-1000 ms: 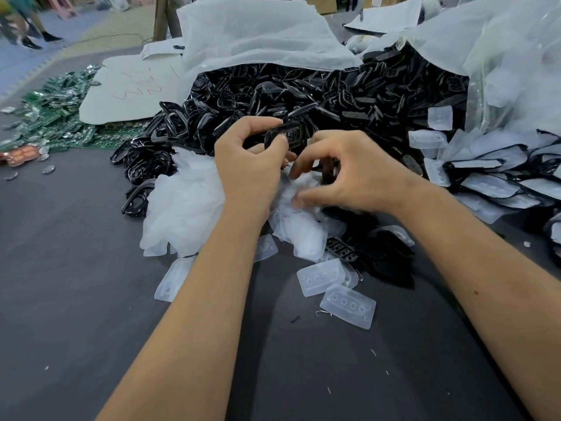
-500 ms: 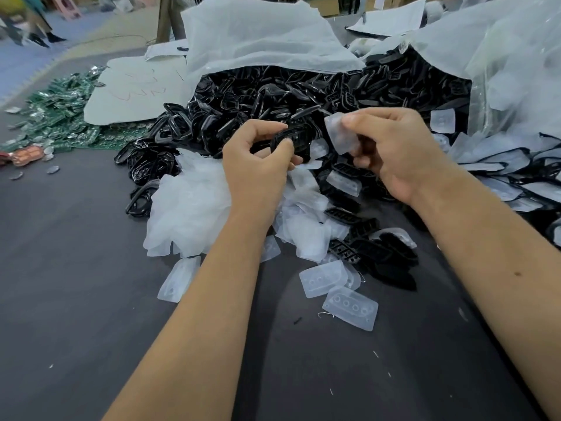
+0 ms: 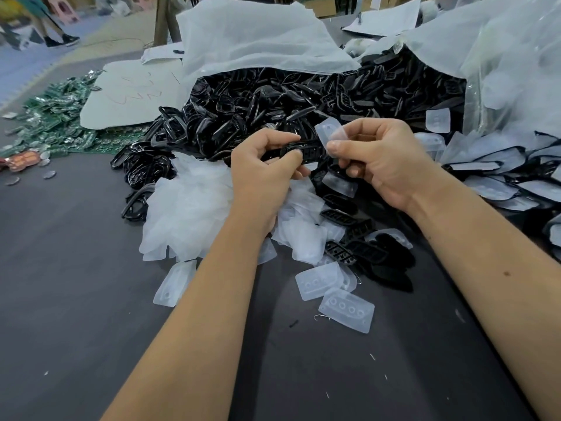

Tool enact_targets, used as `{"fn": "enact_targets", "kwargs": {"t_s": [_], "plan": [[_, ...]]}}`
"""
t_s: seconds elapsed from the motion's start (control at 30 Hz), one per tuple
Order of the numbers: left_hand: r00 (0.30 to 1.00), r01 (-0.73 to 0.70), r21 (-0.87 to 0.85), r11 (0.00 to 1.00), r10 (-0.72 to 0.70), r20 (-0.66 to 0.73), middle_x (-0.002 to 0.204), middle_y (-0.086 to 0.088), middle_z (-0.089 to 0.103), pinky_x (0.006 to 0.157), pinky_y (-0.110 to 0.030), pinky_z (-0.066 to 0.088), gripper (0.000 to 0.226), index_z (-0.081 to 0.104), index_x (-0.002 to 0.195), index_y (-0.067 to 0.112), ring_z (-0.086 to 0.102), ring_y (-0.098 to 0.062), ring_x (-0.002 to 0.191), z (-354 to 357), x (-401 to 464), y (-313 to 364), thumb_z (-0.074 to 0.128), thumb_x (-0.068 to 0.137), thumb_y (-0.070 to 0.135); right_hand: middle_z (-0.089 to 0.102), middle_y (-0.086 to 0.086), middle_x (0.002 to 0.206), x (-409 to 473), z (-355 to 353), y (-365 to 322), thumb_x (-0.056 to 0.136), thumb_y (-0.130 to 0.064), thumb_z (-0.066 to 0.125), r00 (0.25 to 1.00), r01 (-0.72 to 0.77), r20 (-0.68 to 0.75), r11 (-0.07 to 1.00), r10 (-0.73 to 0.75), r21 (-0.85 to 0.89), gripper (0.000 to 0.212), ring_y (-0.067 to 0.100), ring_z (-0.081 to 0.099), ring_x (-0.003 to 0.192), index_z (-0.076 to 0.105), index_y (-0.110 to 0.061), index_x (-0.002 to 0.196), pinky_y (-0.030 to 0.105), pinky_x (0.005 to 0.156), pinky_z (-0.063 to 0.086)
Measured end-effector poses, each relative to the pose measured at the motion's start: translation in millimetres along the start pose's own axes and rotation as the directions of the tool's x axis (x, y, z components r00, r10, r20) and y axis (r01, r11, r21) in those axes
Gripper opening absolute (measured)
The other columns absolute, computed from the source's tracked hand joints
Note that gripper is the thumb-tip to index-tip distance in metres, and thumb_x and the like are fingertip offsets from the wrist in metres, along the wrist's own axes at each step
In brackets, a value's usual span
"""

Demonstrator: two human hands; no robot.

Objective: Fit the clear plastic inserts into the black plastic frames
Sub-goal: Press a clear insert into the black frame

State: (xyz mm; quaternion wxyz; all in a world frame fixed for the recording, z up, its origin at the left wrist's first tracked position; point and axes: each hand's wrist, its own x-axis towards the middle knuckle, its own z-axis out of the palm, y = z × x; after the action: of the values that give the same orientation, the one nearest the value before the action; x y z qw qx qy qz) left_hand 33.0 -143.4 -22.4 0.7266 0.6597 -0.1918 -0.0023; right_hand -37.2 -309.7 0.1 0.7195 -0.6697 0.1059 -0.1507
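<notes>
My left hand [image 3: 261,171] pinches a black frame [image 3: 306,151] btwn thumb and curled fingers, holding it up over the tabletop [image 3: 76,299] just in front of the big heap of black frames [image 3: 303,95]. My right hand [image 3: 382,159] pinches a clear insert [image 3: 331,132] btwn thumb and forefinger, its lower edge just beside the frame's right end, prob not seated yet. The insert looks v light, thin and a bit bendy, a milky translucent rounded rectangle w/ small round dimples; I judge it'll flex if squeezed mid-face, so best held by the edges and pressed in at the rim. It looks smooth, so may slip. The frame looks like stiff glossy moulded plastic w/ slotted openings, light too; gripping its long sides should leave the opening free. More clear inserts lie loose near my forearms, e.g. one w/ four round dimples [image 3: 346,309], plus a soft-looking white pile of them [image 3: 188,208] below my left hand. Right of me sit what look like fitted pieces [image 3: 498,165], black rims w/ pale centres. A crinkly translucent bag [image 3: 249,34] drapes over the heap, and green circuit boards [image 3: 57,117] lie far left
</notes>
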Motion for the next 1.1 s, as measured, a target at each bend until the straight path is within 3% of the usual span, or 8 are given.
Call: {"fn": "enact_targets", "kwargs": {"t_s": [0.33,0.43,0.5,0.6,0.7,0.87,0.97,1.1], "plan": [[0.998,0.064,-0.117,0.991,-0.063,0.016,0.097,-0.008,0.079,0.06,-0.023,0.055,0.026,0.074,0.096,0.009,0.068,-0.018,0.057,-2.3,0.4,0.6,0.066,0.087,-0.014,0.071,0.008,0.078,-1.4,0.9,0.0,0.093,-0.001,0.07,0.992,0.115,0.052,0.993,-0.115,0.003,0.018,0.016,0.063,0.065,0.065,-0.013,0.08,0.022,0.047,0.042],[0.996,0.083,-0.13,0.988,-0.08,0.035,0.098,-0.009,0.079,0.061,-0.025,0.056,0.026,0.074,0.097,0.01,0.069,-0.019,0.06,-3.0,0.2,0.2,0.066,0.088,-0.013,0.064,-0.004,0.067,-0.5,1.5,0.9,0.092,-0.001,0.071,0.992,0.125,0.033,0.992,-0.124,-0.006,0.022,0.009,0.049,0.059,0.067,-0.017,0.078,0.02,0.047,0.035],[0.996,0.086,-0.128,0.988,-0.082,0.041,0.098,-0.008,0.079,0.062,-0.026,0.057,0.027,0.074,0.098,0.011,0.068,-0.02,0.061,-3.0,0.1,-0.6,0.066,0.088,-0.013,0.065,-0.007,0.067,-1.2,2.3,0.1,0.09,-0.004,0.072,0.991,0.131,0.012,0.991,-0.131,-0.014,0.02,0.007,0.053,0.061,0.067,-0.018,0.077,0.021,0.05,0.038],[0.995,0.091,-0.131,0.987,-0.087,0.041,0.101,-0.008,0.079,0.063,-0.026,0.057,0.026,0.073,0.099,0.012,0.068,-0.02,0.062,-2.5,0.8,-1.2,0.066,0.089,-0.011,0.068,0.008,0.082,-2.1,3.4,-2.3,0.081,-0.008,0.072,0.992,0.128,-0.007,0.991,-0.128,0.025,0.013,0.015,0.064,0.075,0.063,-0.016,0.076,0.025,0.053,0.046],[0.996,0.089,-0.132,0.987,-0.084,0.044,0.1,-0.009,0.08,0.063,-0.025,0.057,0.026,0.072,0.099,0.012,0.07,-0.02,0.063,-2.1,0.9,-1.6,0.066,0.089,-0.011,0.061,0.018,0.084,-2.3,4.7,-2.6,0.076,-0.006,0.067,0.988,0.147,-0.039,0.989,-0.148,-0.018,0.013,0.017,0.055,0.069,0.058,-0.015,0.074,0.025,0.05,0.037],[0.996,0.081,-0.133,0.988,-0.077,0.039,0.098,-0.009,0.079,0.062,-0.025,0.056,0.026,0.072,0.097,0.013,0.07,-0.022,0.062,-2.8,-0.1,-1.1,0.067,0.088,-0.011,0.052,-0.002,0.068,-1.6,3.7,-4.4,0.078,-0.013,0.069,0.984,0.139,-0.115,0.99,-0.137,0.011,0.013,0.012,0.046,0.067,0.064,-0.021,0.068,0.024,0.055,0.04],[0.997,0.075,-0.13,0.989,-0.071,0.035,0.096,-0.008,0.078,0.061,-0.025,0.056,0.027,0.073,0.094,0.012,0.07,-0.023,0.06,-2.7,-0.2,-0.8,0.067,0.086,-0.012,0.058,0.013,0.081,-0.3,3.4,-4.9,0.081,-0.009,0.067,0.988,0.127,-0.099,0.989,-0.119,0.077,0.013,0.022,0.059,0.076,0.061,-0.015,0.071,0.026,0.053,0.044],[0.998,0.062,-0.115,0.991,-0.058,0.04,0.094,-0.006,0.077,0.061,-0.025,0.057,0.027,0.074,0.094,0.011,0.07,-0.021,0.061,-1.8,-0.7,-0.9,0.067,0.085,-0.014,0.064,0.007,0.07,0.3,6.0,-0.7,0.091,0.005,0.066,0.981,0.181,-0.058,0.981,-0.185,-0.071,0.014,0.015,0.055,0.058,0.066,-0.007,0.083,0.023,0.046,0.039]]}}
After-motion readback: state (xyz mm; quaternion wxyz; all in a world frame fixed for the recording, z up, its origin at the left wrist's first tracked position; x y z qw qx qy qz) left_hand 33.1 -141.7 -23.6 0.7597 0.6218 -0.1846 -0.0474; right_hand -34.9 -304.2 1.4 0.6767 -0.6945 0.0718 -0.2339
